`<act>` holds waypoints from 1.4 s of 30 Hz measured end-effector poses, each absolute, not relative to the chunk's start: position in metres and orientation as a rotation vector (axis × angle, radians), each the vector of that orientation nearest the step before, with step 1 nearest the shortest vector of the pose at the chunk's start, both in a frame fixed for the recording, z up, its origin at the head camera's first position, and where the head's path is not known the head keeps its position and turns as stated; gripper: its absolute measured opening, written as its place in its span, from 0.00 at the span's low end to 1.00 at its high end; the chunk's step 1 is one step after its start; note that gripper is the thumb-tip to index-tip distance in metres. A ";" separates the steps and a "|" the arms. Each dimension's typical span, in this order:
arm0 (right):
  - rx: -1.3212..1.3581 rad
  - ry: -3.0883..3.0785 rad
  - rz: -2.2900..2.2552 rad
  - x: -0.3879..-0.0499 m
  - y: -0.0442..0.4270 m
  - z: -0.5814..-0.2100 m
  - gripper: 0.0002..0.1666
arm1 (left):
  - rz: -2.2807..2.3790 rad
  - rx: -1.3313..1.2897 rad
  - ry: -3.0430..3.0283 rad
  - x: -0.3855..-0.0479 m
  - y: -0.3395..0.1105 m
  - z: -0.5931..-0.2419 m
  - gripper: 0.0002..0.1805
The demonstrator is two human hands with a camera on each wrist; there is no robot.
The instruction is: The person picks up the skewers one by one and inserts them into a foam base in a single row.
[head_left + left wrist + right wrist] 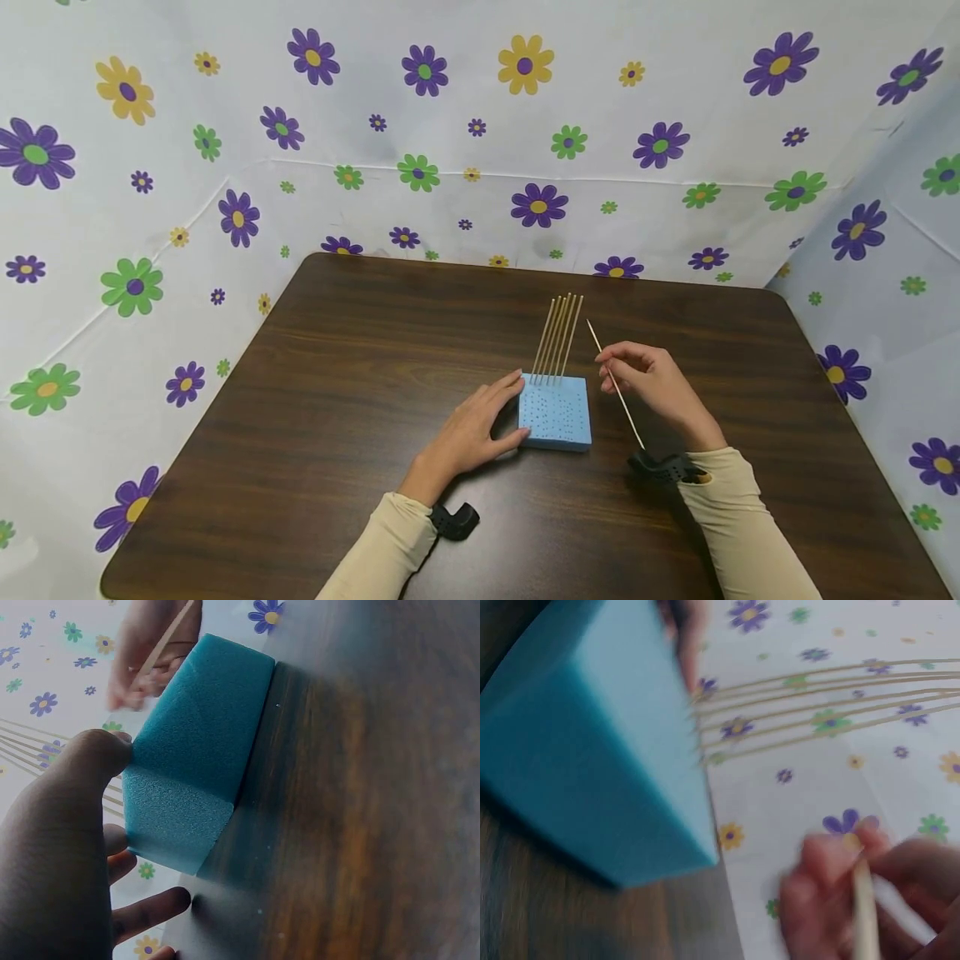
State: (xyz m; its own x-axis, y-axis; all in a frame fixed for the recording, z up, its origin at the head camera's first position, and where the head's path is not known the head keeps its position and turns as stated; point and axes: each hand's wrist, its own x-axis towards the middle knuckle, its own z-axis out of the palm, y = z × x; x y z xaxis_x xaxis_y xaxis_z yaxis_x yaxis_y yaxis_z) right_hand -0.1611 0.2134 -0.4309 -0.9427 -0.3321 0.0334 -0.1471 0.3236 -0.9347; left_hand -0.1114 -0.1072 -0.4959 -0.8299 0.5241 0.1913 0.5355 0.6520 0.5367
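A light blue foam block (555,412), its top dotted with small holes, lies on the table. Several thin wooden skewers (557,337) stand in a row along its far edge. My left hand (468,429) touches the block's left side, thumb at the near corner and fingers at the far one; in the left wrist view the thumb rests on the block's edge. To the right of the block, my right hand (652,383) pinches one loose skewer (622,400) between thumb and fingers, slanted and apart from the block. The right wrist view shows that hand blurred.
The dark wooden table (360,350) has rounded corners and runs up to a white flowered sheet (450,100) at the back and sides. A black wrist camera (455,522) is strapped to the left wrist, and another black camera (663,468) to the right.
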 end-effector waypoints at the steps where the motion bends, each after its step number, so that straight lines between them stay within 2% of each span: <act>1: -0.483 2.402 -1.733 -0.160 0.213 -0.430 0.17 | -0.938 -0.911 -2.835 -0.111 -0.107 -0.496 0.41; 6: -0.643 2.304 -1.991 -0.158 0.210 -0.425 0.19 | -0.941 -0.923 -2.819 -0.112 -0.107 -0.497 0.42; 12: -0.654 2.279 -2.160 -0.156 0.206 -0.420 0.15 | -0.934 -0.939 -2.796 -0.114 -0.107 -0.497 0.42; 21: -0.617 2.537 -1.808 -0.159 0.196 -0.420 0.12 | -0.942 -0.927 -2.815 -0.113 -0.107 -0.497 0.42; 42: -0.726 2.847 -1.482 -0.159 0.176 -0.429 0.09 | -0.942 -0.928 -2.833 -0.112 -0.108 -0.495 0.42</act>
State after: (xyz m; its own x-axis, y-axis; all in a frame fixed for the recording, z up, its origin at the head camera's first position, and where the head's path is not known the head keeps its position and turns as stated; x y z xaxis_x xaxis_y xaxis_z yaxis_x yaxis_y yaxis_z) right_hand -0.1594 0.1755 -0.4292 -0.8921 -0.3124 0.3265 -0.4467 0.4998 -0.7421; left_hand -0.1122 -0.1077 -0.4949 -0.8239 0.5332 0.1923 0.5422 0.6424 0.5416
